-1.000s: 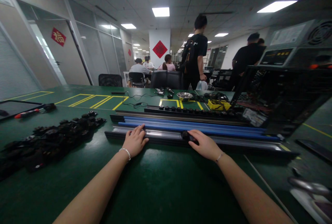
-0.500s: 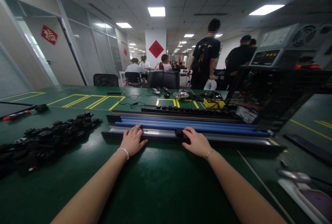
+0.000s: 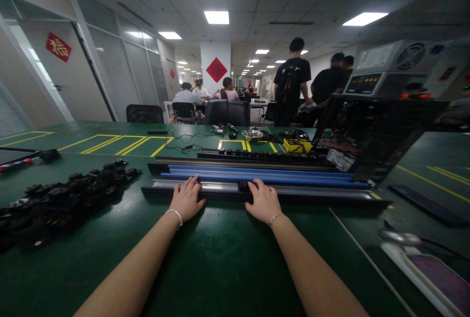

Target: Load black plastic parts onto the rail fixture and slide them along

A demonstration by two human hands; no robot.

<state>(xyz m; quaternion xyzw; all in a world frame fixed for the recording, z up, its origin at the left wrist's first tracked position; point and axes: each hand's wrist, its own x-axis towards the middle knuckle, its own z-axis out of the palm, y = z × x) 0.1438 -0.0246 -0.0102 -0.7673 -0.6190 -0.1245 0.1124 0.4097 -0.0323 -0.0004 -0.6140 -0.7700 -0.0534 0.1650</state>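
Observation:
A long black rail with a shiny channel (image 3: pixel 308 195) lies across the green table. My left hand (image 3: pixel 187 198) rests on its left part, fingers spread over the channel and thumb at the front edge. Near the rail's middle, a small black part (image 3: pixel 243 186) sits in the channel. My right hand (image 3: pixel 263 201) touches that part's right side with its fingertips, the thumb at the rail's front edge. Just behind runs a blue strip (image 3: pixel 293 177).
Black parts are heaped (image 3: pixel 69 194) at the left. Behind the rails are a row of small parts, a metal bowl (image 3: pixel 252 134) and a yellow item (image 3: pixel 297 146). An open computer case (image 3: pixel 382 131) stands right. People are in the background.
My right hand and the small black part have moved left along the rail, closer to my left hand. My left hand keeps its place on the rail. The view has shifted slightly.

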